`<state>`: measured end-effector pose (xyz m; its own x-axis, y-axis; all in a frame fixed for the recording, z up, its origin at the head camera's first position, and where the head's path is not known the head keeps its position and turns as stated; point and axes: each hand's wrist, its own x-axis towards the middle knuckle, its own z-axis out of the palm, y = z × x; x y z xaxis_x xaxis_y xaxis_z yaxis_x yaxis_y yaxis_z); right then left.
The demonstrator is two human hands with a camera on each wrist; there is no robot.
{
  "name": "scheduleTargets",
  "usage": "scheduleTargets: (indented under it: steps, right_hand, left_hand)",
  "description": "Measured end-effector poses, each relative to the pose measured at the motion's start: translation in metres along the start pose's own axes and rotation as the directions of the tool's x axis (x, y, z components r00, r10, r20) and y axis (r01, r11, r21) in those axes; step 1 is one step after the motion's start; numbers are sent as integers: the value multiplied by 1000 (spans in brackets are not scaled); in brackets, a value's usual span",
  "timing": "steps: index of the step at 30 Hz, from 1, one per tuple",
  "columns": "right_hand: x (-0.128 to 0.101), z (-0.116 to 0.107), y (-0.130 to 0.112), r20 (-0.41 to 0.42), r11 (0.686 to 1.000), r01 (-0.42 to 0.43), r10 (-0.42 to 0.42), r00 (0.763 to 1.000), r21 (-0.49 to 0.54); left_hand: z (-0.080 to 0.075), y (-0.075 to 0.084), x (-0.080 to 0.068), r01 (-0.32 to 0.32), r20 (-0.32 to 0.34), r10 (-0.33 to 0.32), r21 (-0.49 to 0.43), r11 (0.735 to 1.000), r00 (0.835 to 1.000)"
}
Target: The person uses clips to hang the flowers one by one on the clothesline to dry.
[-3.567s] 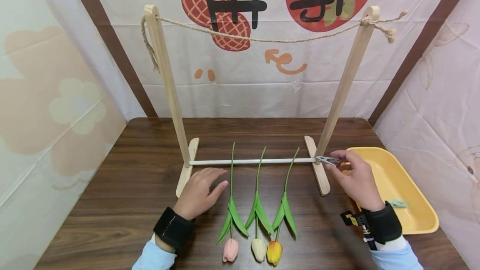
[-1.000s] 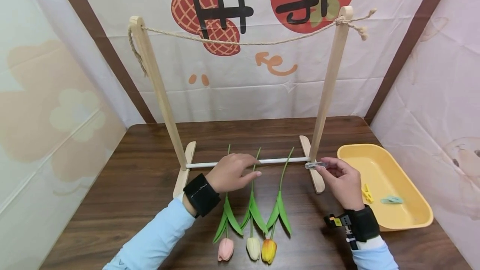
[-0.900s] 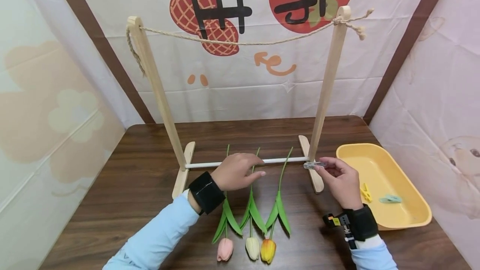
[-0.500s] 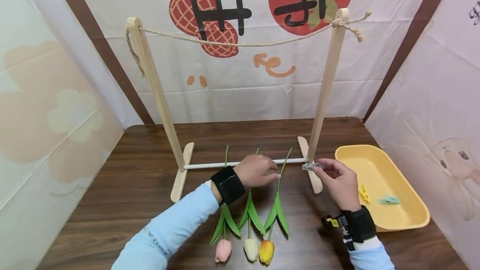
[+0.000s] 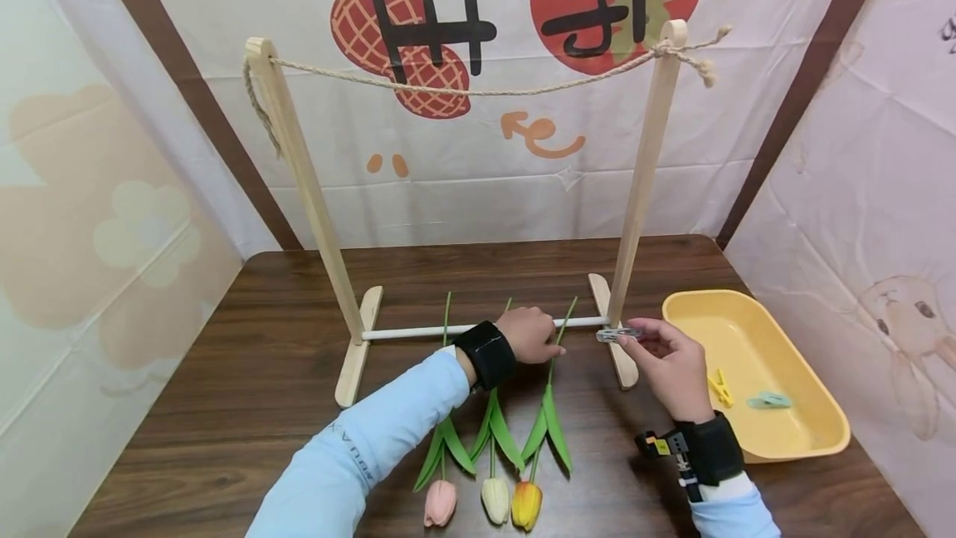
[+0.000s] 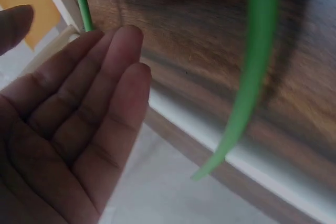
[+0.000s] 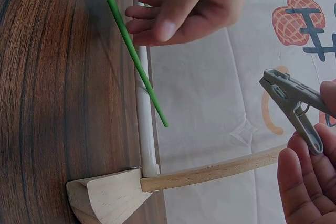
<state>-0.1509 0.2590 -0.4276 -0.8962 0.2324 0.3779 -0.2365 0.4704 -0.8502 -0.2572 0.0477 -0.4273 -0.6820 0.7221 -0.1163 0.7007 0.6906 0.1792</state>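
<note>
Three tulips (image 5: 493,455), one grey clothespin (image 5: 616,334), two tray pegs (image 5: 743,393).

3 tulips (image 5: 493,447) under rack (image 5: 478,327), tray (image 5: 754,314) right, holding 2 pegs (image 5: 747,393)

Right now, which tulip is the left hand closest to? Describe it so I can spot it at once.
Find the wooden rack on the table; three tulips lie across its white bottom rail. The left hand hovers, fingers straight, beside the rightmost stem. That tulip's bloom is orange-yellow; its neighbours are cream and pink.
</note>
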Motion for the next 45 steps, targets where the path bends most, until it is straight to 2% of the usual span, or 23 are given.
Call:
scheduleTargets:
  steps: [4, 10, 13, 17, 22, 34, 37, 42, 45]
  right_hand:
    - [-3, 0, -10, -4, 1000, 2, -2, 1000, 4]
    - [-8, 0, -29, -6, 999, 37, -37, 999, 21]
    - [-8, 1, -27, -9, 999, 46, -46, 999, 17]
    - [-5, 4, -12, -10, 999, 29, -29, 1000, 15]
    - [-3, 6, 5, -9, 999, 31, -30, 999, 16]
    - [-10, 7, 13, -11, 999, 41, -40, 999, 17]
    - [-12, 7, 12, -15, 999, 41, -41, 999, 11]
    - [-20, 4, -11, -22, 998, 69, -69, 997, 7]
    - [-20, 5, -3, -27, 996, 82, -82, 996, 19]
  left_hand:
    - [3, 2, 6, 80, 30, -80, 0, 997, 996]
    - [15, 3, 13, 131, 14, -132, 21, 991, 991]
    - [19, 3, 14, 155, 6, -155, 35, 987, 988]
    - [23, 2, 15, 179, -6, -179, 37, 983, 984]
    - [26, 1, 17, 199, -19, -199, 37, 979, 980]
    - [30, 7, 14, 231, -29, -231, 2, 973, 973]
    - [30, 10, 12, 234, -30, -234, -11, 972, 972]
    - [27, 12, 11, 231, -33, -232, -26, 973, 972]
    - [24, 14, 9, 225, -37, -226, -34, 974, 973]
